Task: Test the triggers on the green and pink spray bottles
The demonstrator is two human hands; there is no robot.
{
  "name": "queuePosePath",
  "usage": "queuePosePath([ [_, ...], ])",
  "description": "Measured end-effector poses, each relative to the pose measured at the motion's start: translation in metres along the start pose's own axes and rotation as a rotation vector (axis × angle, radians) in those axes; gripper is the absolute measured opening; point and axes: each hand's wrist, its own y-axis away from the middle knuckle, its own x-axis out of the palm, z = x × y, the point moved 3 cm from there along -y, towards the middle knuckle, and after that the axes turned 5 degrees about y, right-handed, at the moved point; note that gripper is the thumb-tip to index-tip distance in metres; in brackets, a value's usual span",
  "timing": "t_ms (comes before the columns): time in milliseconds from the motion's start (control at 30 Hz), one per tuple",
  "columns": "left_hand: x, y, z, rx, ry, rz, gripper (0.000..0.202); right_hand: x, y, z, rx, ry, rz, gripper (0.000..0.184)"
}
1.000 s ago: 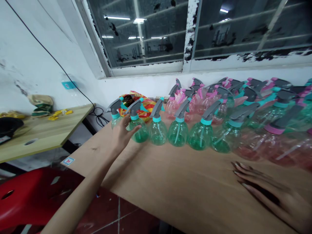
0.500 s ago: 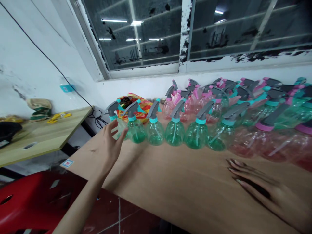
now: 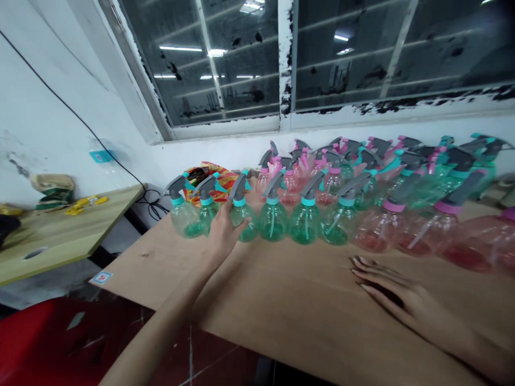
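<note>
Green-tinted spray bottles with grey trigger heads and turquoise collars stand upright in a front row. My left hand [image 3: 223,231] is at the third spray bottle [image 3: 251,231] from the left, thumb spread in front of it and fingers by its left side. Whether the skin touches the plastic, I cannot tell. Partly covered by that hand is the second spray bottle [image 3: 206,213]; the leftmost spray bottle [image 3: 185,220] shows fully. My right hand [image 3: 396,300] lies flat on the table with fingers stretched, holding nothing, in front of pink spray bottles [image 3: 376,233].
More pink and green bottles crowd the back of the brown table [image 3: 281,300] below a window [image 3: 225,64]. A red and yellow bag [image 3: 223,181] sits behind the row's left end. Leftward are a second table [image 3: 76,230] and a red stool [image 3: 48,343].
My left hand has moved right, from the leftmost bottle to the third one. My right hand stays flat on the table. The camera view has shifted a little to the right.
</note>
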Motion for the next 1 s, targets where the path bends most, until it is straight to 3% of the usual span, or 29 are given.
queuePosePath([
  [167,-0.022,0.016,-0.005,-0.062,-0.030,0.053,0.039,-0.001,-0.002,0.002,-0.011,-0.017,-0.049,0.034],
  [367,-0.044,0.066,-0.033,-0.045,0.073,0.185,0.042,0.000,-0.003,0.000,-0.016,-0.070,-0.067,0.035],
  [500,-0.032,0.093,-0.062,0.009,0.160,0.268,0.048,0.001,-0.005,-0.002,-0.032,-0.055,-0.062,0.036],
  [633,-0.009,0.102,-0.102,0.135,0.101,0.355,0.055,-0.002,-0.008,-0.001,-0.061,-0.057,-0.074,0.034],
  [833,0.010,0.090,-0.162,0.107,0.235,0.595,0.064,-0.009,-0.009,0.004,-0.098,-0.031,-0.048,0.034],
  [1000,0.026,0.071,-0.169,0.103,0.430,0.657,0.075,-0.015,-0.005,0.001,-0.096,0.003,0.013,0.040],
])
